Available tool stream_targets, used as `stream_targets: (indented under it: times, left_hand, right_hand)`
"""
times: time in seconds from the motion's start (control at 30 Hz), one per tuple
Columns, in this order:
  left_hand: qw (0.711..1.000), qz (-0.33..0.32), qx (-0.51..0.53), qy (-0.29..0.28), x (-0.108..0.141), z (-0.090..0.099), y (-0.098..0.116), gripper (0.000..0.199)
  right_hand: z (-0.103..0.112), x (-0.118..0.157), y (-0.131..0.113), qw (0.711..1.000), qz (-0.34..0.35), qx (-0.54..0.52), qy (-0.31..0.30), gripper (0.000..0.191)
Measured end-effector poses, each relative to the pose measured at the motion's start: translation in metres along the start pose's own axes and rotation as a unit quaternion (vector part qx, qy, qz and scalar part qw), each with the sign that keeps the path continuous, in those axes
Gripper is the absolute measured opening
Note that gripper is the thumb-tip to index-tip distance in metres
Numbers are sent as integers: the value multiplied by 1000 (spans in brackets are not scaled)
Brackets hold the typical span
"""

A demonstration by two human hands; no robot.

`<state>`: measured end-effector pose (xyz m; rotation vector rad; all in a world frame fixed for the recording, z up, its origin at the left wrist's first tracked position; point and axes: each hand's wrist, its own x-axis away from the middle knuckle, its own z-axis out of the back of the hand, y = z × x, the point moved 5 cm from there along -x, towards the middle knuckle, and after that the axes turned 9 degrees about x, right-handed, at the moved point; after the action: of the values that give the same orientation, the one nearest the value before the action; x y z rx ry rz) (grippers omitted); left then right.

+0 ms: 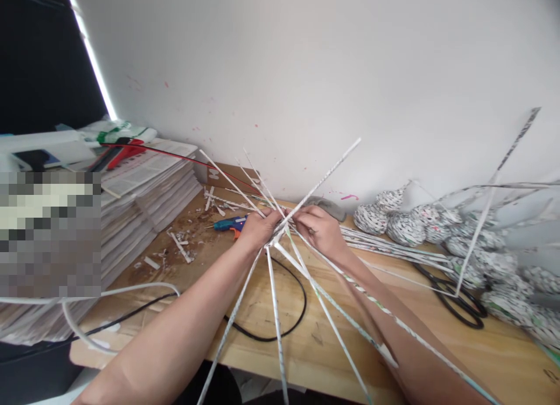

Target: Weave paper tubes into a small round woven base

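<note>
1 spoked rolled-paper frame (285, 223), held mid-scene above 1 desk (315, 358) | left hand (260, 227) and right hand (321, 227): fingers pinched at its hub | 1 glue gun (230, 223), far left | 1 pair of scissors (464, 305), right

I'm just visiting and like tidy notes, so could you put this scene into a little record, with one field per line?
Left hand: fingers closed on the crossing
Right hand: fingers closed at the same crossing
Held: thin paper sticks, fanning outward
Surface: wooden table
Tool beside left hand: blue-and-orange glue gun
Left side: tall paper stack
Scattered near it: pale scraps
Right side: bundle of similar sticks, rounded paper pieces
Unclear: pixelated patch at far left
</note>
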<state>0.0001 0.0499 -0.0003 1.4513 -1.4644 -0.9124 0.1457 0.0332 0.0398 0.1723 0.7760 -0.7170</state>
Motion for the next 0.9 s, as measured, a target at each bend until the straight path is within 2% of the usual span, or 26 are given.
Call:
stream_targets:
  times: [0.1,0.23,0.37,0.43,0.5,0.57,0.67,0.8,0.9]
  left_hand:
    - [999,26,37,2,1,-1,-3,30]
    - [996,48,72,-23,1,-3,-6,35]
    - [993,44,104,-36,-2,-2,-9,37]
    - [994,30,104,-27,-3,0,-8,37]
    - [995,2,91,-27,-2,1,-5,36]
    - [997,-38,65,-34,-1,0,1,35]
    - [995,-85,27,-42,3,0,9,34]
    - [993,-100,8,-66,9,-4,14,35]
    - [991,-109,-5,-74,14,-7,17,34]
  right_hand:
    - [-5,2,3,998,34,49,-17,28]
    - [-6,4,4,995,34,91,-9,31]
    - [-6,3,-3,999,27,42,-16,30]
    - [-4,2,-5,1000,-8,-11,1,27]
    - [-1,1,-1,994,-83,-68,28,21]
    - [0,2,3,976,-171,-130,31,14]
    - [-2,1,7,938,-260,-227,-19,18]
    - [-1,-2,9,881,-319,-342,-77,35]
    - [3,-3,9,850,-331,-397,-106,37]
